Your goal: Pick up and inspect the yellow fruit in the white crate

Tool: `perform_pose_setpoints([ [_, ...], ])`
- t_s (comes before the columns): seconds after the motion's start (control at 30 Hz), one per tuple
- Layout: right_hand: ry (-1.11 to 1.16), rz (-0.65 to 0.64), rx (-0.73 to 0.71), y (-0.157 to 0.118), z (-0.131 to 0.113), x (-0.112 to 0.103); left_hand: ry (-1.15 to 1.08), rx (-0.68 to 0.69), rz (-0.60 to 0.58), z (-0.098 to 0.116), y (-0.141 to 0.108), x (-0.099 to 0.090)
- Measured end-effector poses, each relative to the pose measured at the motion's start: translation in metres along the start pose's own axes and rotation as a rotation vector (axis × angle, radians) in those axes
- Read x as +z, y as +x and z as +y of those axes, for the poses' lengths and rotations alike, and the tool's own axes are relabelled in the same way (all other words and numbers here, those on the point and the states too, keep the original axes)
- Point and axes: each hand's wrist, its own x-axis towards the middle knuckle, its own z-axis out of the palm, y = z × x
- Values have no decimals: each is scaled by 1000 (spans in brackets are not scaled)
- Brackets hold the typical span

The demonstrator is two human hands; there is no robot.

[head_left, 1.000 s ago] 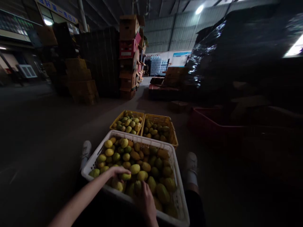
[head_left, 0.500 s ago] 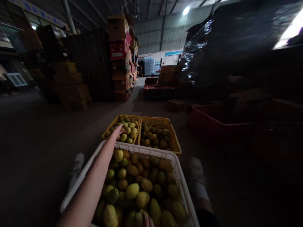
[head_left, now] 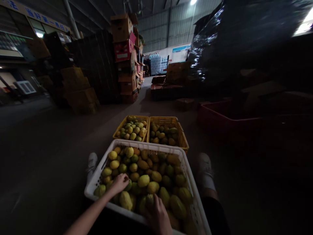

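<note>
A white crate (head_left: 149,146) before me holds many oval fruits, yellow to green; their exact kind is hard to tell in the dim light. My left hand (head_left: 119,183) is over the left part of this crate, its fingers curled down at a green oval fruit (head_left: 128,185) that is partly hidden by them. At the near edge, my right hand (head_left: 160,213) has its fingers closed against a yellow-green oval fruit (head_left: 149,199). Beyond the white crate stand a left yellow crate (head_left: 118,128), heaped with similar fruit, and a right yellow crate (head_left: 181,134), filled lower.
My shoes flank the white crate, one at left (head_left: 92,161) and one at right (head_left: 204,164). A red bin (head_left: 220,114) is on the right. Stacked cartons (head_left: 126,52) rise further back, with a wrapped dark stack (head_left: 220,49) at the right.
My left hand has come back from the left yellow crate to the fruit in the white crate. My right hand shows more fully at the near edge. The view has shifted slightly.
</note>
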Motion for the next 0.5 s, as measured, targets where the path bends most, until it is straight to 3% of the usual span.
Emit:
perform_pose_setpoints([
  [0.17,-53,-157,133,11,-29,-22,302,-20,-33,-31,-38,18],
  [0.37,-57,-255,237,22,-46,-37,471,-66,41,-31,-46,27],
  [0.5,82,-186,332,39,-45,-46,473,-77,45,-29,-43,27],
])
